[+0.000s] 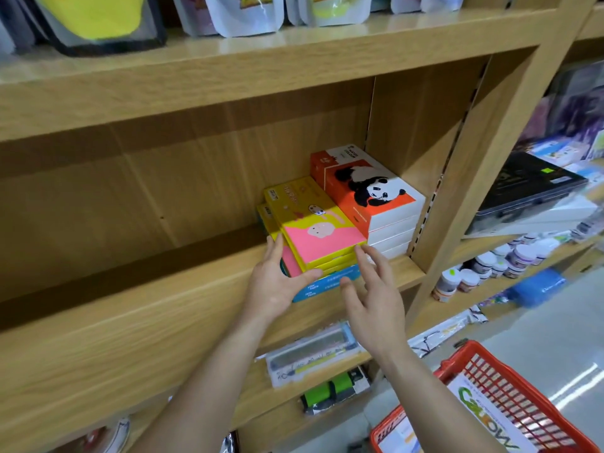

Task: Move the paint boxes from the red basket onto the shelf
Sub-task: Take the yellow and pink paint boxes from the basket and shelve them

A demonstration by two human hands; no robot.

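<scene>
On the wooden shelf (137,308) lies a stack of yellow-and-pink paint boxes (313,223) on top of blue boxes (327,284). To their right stands a stack of orange-and-white panda boxes (366,191). My left hand (277,282) rests against the left front corner of the yellow stack, thumb touching its front edge. My right hand (372,289) hovers with fingers spread at the stack's right front corner, holding nothing. The red basket (510,397) sits at the lower right on the floor, with a white box with green lettering (483,416) inside.
A shelf upright (483,158) stands right of the panda boxes. The shelf below holds clear packaged items (313,354) and a green-black item (333,392). Small paint jars (500,263) and a black case (529,188) fill the shelves to the right. Pouches (242,11) hang above.
</scene>
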